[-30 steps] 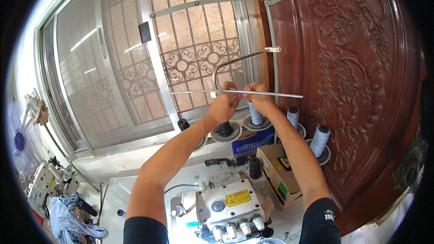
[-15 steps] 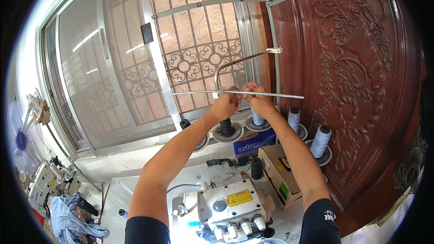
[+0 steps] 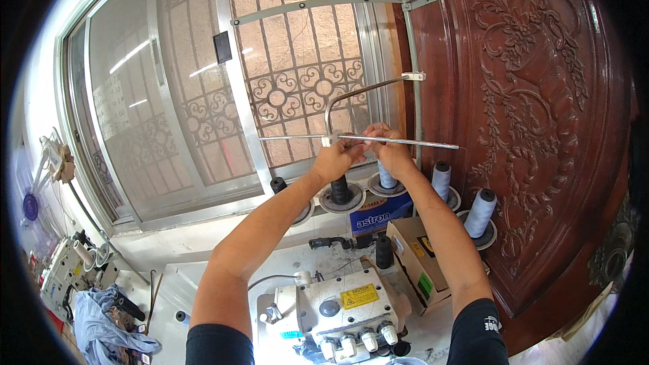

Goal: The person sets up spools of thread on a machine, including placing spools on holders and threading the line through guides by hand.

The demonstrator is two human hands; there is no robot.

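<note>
Overhead, both hands were raised to the horizontal thread guide bar (image 3: 378, 139) of the thread stand, near its upright pole (image 3: 414, 81). Left hand (image 3: 336, 159) had fingers curled together just under the bar near its white clip (image 3: 327, 140); what it pinched could not be told. Right hand (image 3: 388, 149) was closed on the bar just beside it, the two hands nearly touching. Below sat thread cones: a black cone (image 3: 340, 189), a pale blue cone (image 3: 387, 176), and two white cones (image 3: 481, 213). An overlock sewing machine (image 3: 338, 311) stood lower, a cardboard box (image 3: 417, 263) beside it.
</note>
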